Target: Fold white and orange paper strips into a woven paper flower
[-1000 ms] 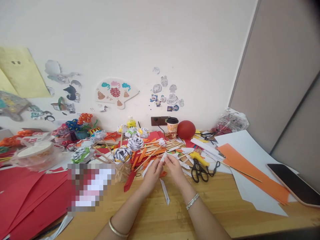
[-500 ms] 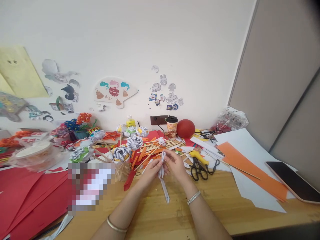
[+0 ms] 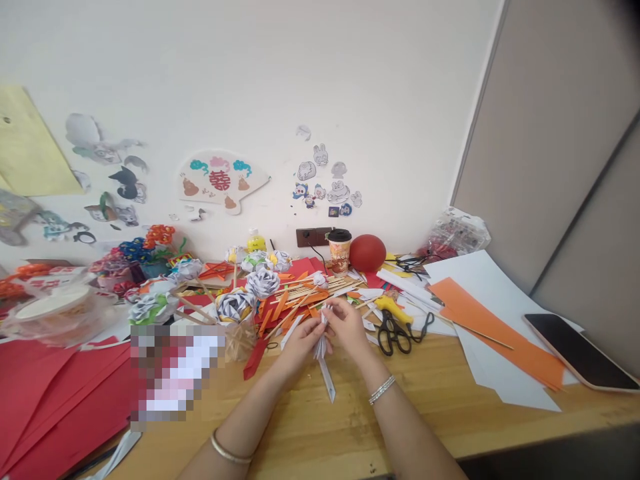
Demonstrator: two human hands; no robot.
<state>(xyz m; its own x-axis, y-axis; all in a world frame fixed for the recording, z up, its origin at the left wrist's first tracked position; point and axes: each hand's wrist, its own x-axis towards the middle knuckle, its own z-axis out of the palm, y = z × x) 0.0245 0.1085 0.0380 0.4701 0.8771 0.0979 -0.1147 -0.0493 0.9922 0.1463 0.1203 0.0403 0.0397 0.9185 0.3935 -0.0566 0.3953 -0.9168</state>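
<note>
Between my two hands is a folded white paper piece, pinched near its top and fanning out in pleats below the fingers. My left hand grips it from the left, thumb against the folds. From the right, my right hand has its fingers closed on the same paper near the top; the fingertips partly hide it. Below the hands a narrow white paper strip lies on the wooden table. Beyond them are thin wooden sticks and orange and red paper strips.
White paper flowers on sticks stand to the left, above red paper sheets. Black-handled scissors and a yellow glue gun lie right of my hands. Farther back are a paper cup and a red balloon. A phone rests at right.
The whole view has shifted slightly, so things sit a little farther left. My right fingers have closed in nearer the top of the folded paper, and its pleats hang lower between my hands.
</note>
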